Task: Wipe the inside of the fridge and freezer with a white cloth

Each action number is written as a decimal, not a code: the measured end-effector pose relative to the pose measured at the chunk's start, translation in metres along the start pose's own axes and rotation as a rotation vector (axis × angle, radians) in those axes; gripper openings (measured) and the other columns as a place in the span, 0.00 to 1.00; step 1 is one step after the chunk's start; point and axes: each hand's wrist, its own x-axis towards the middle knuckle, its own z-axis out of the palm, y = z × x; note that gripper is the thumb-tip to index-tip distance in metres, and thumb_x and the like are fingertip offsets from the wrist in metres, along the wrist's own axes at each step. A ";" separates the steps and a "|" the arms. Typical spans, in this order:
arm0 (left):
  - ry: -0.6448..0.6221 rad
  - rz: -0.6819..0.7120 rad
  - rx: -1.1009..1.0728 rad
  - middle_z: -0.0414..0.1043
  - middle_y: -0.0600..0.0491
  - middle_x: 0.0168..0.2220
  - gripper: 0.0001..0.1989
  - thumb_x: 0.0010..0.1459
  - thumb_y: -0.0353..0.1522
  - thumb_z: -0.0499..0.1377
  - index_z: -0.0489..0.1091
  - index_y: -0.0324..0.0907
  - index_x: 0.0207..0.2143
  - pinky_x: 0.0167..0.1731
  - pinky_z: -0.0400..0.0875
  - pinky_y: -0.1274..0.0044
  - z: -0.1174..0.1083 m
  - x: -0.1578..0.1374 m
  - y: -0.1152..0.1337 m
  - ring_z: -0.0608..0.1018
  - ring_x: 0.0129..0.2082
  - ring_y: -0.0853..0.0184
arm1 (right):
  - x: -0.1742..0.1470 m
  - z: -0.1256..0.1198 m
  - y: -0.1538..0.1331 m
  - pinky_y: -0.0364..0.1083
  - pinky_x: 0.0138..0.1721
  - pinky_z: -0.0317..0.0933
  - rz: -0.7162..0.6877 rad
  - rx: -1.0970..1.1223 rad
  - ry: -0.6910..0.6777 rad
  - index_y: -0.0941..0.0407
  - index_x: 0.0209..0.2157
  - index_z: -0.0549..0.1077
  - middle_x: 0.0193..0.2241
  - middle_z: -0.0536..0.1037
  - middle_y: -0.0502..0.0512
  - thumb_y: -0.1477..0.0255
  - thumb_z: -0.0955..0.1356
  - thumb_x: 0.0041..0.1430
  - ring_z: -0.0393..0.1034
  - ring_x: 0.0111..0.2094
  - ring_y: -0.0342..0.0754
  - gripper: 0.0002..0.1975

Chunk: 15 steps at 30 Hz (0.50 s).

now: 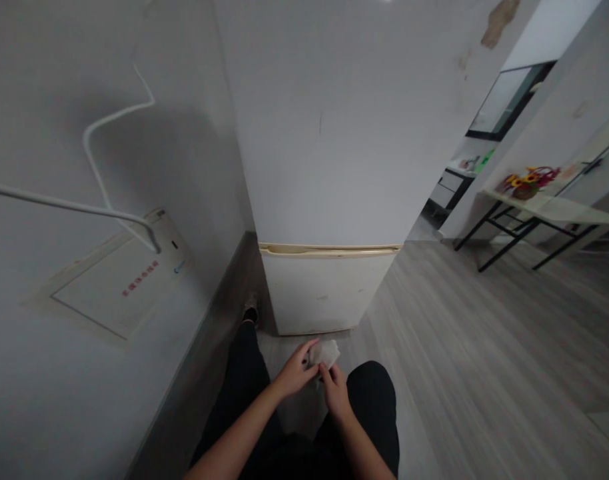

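Low between my knees, both hands are on a small, crumpled whitish piece that looks like tissue or a thin cloth. My left hand grips its left side, with the fingers curled round the edge. Thumb and fingers of my right hand pinch its lower edge. A small dark spot shows by the left fingers; I cannot make out what it is. Just beyond my hands stands a white refrigerator, its lower door shut under a yellowed handle strip.
A wall with a white panel box and a hanging white cable borders my left side. Grey wood-look floor stretches to the right. Farther off stands a table with a flower basket, near a doorway.
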 end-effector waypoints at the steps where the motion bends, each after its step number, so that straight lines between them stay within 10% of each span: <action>1: -0.025 0.032 0.046 0.75 0.45 0.52 0.23 0.50 0.32 0.65 0.73 0.44 0.51 0.51 0.71 0.66 -0.002 0.004 0.006 0.77 0.51 0.57 | 0.000 0.002 -0.005 0.49 0.47 0.68 0.003 0.001 0.004 0.58 0.43 0.79 0.39 0.82 0.59 0.47 0.68 0.59 0.75 0.42 0.55 0.28; 9: 0.256 0.161 0.134 0.74 0.50 0.42 0.08 0.57 0.36 0.62 0.71 0.45 0.39 0.50 0.71 0.67 0.020 -0.010 0.018 0.77 0.47 0.59 | -0.012 0.006 -0.025 0.48 0.43 0.65 0.032 -0.003 0.283 0.58 0.40 0.75 0.38 0.79 0.60 0.47 0.66 0.59 0.73 0.40 0.54 0.26; 15: 0.292 0.278 0.207 0.76 0.51 0.37 0.07 0.62 0.39 0.59 0.70 0.46 0.33 0.58 0.66 0.63 -0.016 -0.030 0.033 0.79 0.44 0.59 | -0.013 0.028 -0.043 0.46 0.41 0.66 -0.032 0.055 0.344 0.56 0.41 0.71 0.36 0.76 0.55 0.51 0.69 0.59 0.71 0.38 0.50 0.22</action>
